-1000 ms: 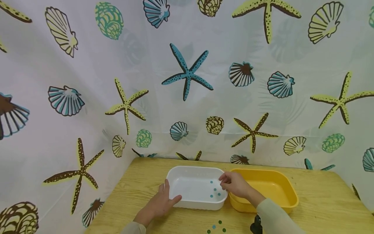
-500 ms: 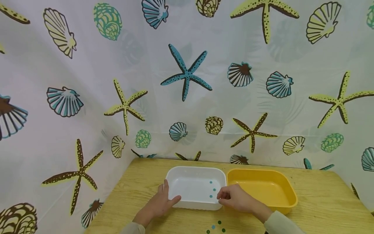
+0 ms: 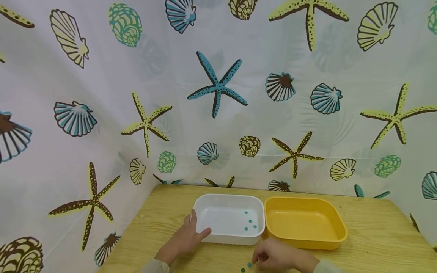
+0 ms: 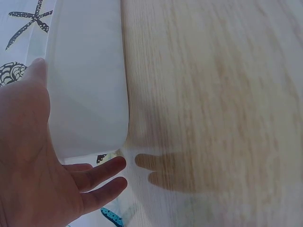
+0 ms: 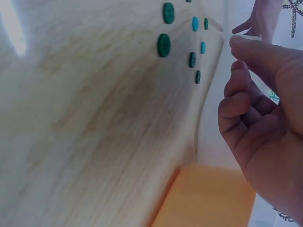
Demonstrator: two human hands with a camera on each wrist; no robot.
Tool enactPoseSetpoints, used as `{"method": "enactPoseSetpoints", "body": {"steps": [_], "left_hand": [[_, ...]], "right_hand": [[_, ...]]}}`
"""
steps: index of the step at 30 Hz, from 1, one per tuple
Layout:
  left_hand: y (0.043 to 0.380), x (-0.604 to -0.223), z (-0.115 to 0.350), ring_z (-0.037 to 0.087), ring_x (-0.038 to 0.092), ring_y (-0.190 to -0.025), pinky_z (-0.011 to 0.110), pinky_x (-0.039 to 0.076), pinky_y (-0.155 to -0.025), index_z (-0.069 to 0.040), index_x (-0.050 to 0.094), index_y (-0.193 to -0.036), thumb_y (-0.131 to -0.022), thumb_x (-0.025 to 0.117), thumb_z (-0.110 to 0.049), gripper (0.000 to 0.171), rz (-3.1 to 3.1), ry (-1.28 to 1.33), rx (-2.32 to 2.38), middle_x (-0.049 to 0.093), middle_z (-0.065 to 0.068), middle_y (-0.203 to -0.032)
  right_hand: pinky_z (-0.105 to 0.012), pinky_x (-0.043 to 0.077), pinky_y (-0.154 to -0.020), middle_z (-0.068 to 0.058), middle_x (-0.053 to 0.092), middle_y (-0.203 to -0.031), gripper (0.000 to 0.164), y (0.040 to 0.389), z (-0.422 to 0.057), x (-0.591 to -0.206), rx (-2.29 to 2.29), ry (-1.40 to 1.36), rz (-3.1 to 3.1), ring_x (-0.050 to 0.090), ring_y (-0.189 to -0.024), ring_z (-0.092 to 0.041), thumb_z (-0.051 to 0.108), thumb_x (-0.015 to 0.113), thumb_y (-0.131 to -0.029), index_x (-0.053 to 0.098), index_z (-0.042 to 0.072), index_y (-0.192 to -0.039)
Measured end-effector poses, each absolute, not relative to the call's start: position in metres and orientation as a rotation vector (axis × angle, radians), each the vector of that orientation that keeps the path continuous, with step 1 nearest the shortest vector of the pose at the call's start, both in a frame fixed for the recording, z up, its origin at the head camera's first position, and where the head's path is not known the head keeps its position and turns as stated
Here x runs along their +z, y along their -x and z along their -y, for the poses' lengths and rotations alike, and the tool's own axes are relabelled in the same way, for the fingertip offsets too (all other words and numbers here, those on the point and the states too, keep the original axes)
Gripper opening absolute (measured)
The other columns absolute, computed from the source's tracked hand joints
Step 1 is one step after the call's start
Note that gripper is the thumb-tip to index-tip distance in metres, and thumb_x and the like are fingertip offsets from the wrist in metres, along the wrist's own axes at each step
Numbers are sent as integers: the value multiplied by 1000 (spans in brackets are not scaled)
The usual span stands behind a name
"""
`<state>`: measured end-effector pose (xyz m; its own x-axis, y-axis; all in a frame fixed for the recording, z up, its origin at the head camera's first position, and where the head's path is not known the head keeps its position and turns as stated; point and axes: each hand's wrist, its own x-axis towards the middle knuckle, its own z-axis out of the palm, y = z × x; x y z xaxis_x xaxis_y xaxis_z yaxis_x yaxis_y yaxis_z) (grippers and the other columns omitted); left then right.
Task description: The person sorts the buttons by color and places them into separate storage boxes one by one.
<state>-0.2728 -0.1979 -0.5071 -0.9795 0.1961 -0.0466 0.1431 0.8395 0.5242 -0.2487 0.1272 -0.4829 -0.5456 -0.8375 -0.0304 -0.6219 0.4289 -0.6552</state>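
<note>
My left hand [image 3: 186,237] is at the left end of a white plastic tub [image 3: 235,240]. Its thumb lies along the near rim, and its fairly straight fingers reach past the end wall. Several small blue buttons [image 3: 250,221] lie at the right side of the tub's floor. In front of the tub, my right hand [image 3: 274,254] is low by the table, fingers loosely bent. The right wrist view shows a gap between thumb and index finger, with nothing in it. A blue button [image 3: 249,264] and a green button [image 3: 243,270] lie by its fingertips; more green buttons [image 5: 164,45] show there.
A yellow tub [image 3: 304,244] stands right beside the white one, their ends almost meeting. Both sit on a wood-grain table [image 3: 372,235]. A curtain [image 3: 218,125] printed with shells and starfish hangs behind and at the sides.
My right hand has come from over the white tub's right end, past its near corner, down to the buttons on the table. The left hand keeps its place.
</note>
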Motion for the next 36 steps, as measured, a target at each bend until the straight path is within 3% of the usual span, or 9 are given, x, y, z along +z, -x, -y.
{"method": "enactPoseSetpoints", "body": {"steps": [10, 16, 36], "left_hand": [[272, -506, 198, 39, 51, -111, 51, 41, -93, 14, 4, -145, -90, 46, -63, 104, -2914, -255, 822, 23, 34, -141], [273, -506, 198, 41, 50, -112, 51, 41, -93, 14, 4, -145, -90, 46, -64, 104, -2913, -256, 823, 22, 35, -142], [274, -507, 198, 39, 52, -109, 51, 42, -92, 14, 5, -145, -89, 46, -65, 105, -2920, -245, 811, 23, 34, -142]], "right_hand": [[-19, 47, -60, 16, 59, -78, 18, 258, -131, -506, -868, 1254, -2165, 51, -68, 3, 23, 64, -91, 71, 17, -107], [-20, 50, -62, 14, 61, -84, 15, 255, -129, -507, -918, 1174, -2091, 55, -71, 2, 26, 64, -91, 72, 24, -103], [-18, 50, -63, 19, 58, -84, 15, 255, -125, -510, -807, 1357, -2172, 53, -71, 7, 27, 63, -92, 73, 19, -100]]}}
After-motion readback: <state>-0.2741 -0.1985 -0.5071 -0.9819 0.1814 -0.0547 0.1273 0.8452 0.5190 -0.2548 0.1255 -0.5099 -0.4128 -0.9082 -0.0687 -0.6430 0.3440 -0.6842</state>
